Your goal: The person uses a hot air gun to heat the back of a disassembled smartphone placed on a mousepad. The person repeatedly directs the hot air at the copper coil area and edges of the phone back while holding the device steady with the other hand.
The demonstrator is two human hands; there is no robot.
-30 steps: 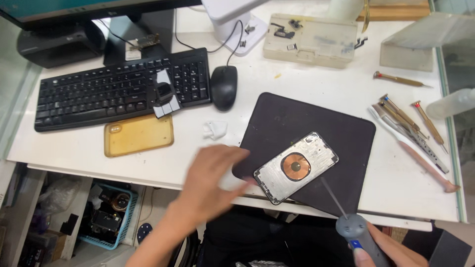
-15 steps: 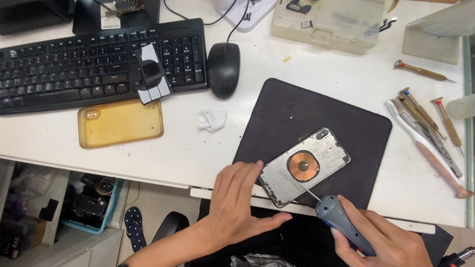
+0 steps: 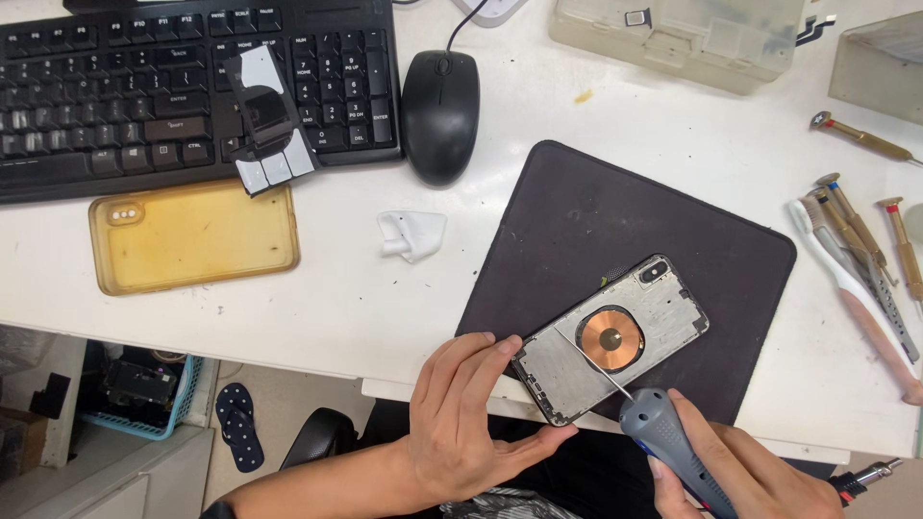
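Far beyond both hands, a black keyboard [image 3: 183,86] and mouse [image 3: 439,101] lie on the white desk [image 3: 385,308]. The translucent parts box [image 3: 673,34] past them holds contents too dim to tell. Nearer, a dark work mat [image 3: 596,221] carries the opened phone housing [image 3: 611,338], its long axis running diagonally, camera end pointing up-right away from the hands (copper coil at the centre). The left hand [image 3: 461,423] is half open, fingers and thumb pinching the housing's near end. The right hand [image 3: 740,471] is closed round a grey screwdriver [image 3: 663,437], its tip on the housing.
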